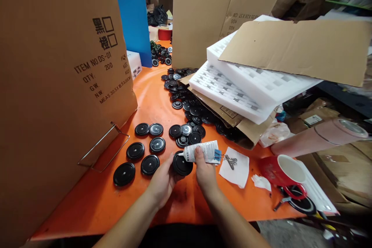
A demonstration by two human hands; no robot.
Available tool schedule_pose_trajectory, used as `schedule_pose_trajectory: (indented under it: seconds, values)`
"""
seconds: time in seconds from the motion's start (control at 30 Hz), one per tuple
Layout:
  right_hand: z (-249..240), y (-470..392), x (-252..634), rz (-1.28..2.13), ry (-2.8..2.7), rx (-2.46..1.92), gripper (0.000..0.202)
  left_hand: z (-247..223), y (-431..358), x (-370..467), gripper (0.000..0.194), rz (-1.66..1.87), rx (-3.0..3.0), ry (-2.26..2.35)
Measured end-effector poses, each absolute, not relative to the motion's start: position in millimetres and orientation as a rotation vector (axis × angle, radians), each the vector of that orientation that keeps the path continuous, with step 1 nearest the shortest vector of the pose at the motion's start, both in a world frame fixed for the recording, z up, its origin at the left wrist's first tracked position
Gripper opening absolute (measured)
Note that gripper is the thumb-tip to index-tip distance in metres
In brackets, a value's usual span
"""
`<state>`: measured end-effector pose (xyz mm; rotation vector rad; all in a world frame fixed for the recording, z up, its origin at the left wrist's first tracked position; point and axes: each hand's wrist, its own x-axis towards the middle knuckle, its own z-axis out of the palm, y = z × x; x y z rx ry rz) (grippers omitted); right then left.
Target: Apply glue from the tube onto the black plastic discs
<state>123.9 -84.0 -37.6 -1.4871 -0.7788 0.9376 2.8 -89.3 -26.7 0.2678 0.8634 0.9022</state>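
Observation:
My left hand [163, 181] grips a round black disc [183, 166] by its edge, just above the orange tabletop [95, 205]. In my right hand [205, 175] is a white tube of glue or paste [206, 151], its nozzle pointing left onto the disc's top near the centre. A blue binder clip [217, 155] pinches the tube's rear end. Left of my hands, several similar discs [150, 164] lie face up, each with a small pale spot in the middle. More discs [194, 138] sit close together just beyond the tube.
A large pile of black discs [177, 93] spreads at the back, beside stacked white foam trays [229, 93]. A tall carton [58, 85] walls off the left, with a bent wire stand [101, 145] against it. Metal clips [231, 162], a red cup [276, 170] and a pink bottle [316, 137] stand right.

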Motion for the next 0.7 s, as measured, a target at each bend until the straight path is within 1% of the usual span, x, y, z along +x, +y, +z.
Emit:
schedule_pose_trajectory:
  seconds: [0.1,0.23,0.37,0.53,0.63,0.7]
  values:
    - [-40.3,-85.9,123.3,0.898,-0.804,-1.502,0.051,-29.4,-89.5,-0.4,0.027,0.914,0.277,0.872]
    - [-44.1,-87.8,124.6,0.892,-0.869,-1.502,0.043,-24.6,-89.4,-7.0,0.022,0.881,0.283,0.804]
    - [-45.9,-88.7,125.7,0.867,-0.896,-1.471,0.038,-17.9,-87.2,-11.3,0.022,0.834,0.271,0.682]
    - [-46.7,-89.4,124.6,0.863,-0.908,-1.445,0.036,-20.5,-84.7,-12.1,0.023,0.805,0.175,0.749]
    - [-46.5,-90.0,124.4,0.876,-0.888,-1.440,0.037,-20.6,-85.2,-15.6,0.022,0.763,0.228,0.739]
    - [-46.1,-90.0,124.8,0.881,-0.860,-1.452,0.038,-18.5,-86.1,-17.9,0.025,0.740,0.290,0.717]
